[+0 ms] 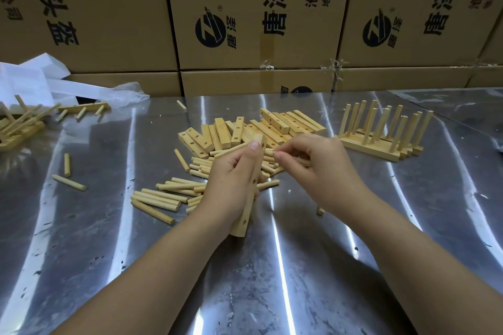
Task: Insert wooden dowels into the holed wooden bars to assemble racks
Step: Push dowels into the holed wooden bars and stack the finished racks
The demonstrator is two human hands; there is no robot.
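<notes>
left hand point(231, 179) grips the holed bar point(245, 215) while right hand point(313, 168) pinches a dowel point(269, 152) beside its top.

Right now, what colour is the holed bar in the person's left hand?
The holed bar is pale yellowish wood, seen in the head view.

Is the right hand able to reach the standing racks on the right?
Probably yes. The standing racks sit just beyond the right hand, with only bare table between them, though it seems to hold a dowel.
</notes>
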